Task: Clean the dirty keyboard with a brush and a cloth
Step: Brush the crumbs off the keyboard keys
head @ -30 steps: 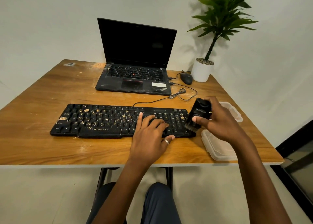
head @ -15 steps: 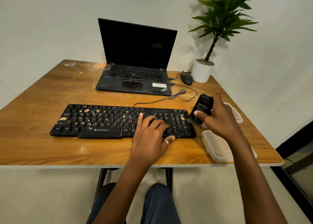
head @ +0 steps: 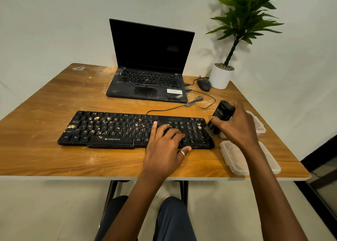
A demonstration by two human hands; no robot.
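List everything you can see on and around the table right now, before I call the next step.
table: 1, brown wood, fills the view
keyboard: 1, black with tan crumbs, table centre
brush: 1, black, at the keyboard's right end
laptop: 1, black, open, behind the keyboard
mouse: 1, black, right of the laptop
cable: 1, black, coiled between laptop and keyboard
potted plant: 1, green in white pot, far right corner
plastic containers: 2, clear, right of the keyboard
cloth: 0 in view
left grip: 1, bare, resting on the keyboard's right half
right grip: 1, bare, holding the brush
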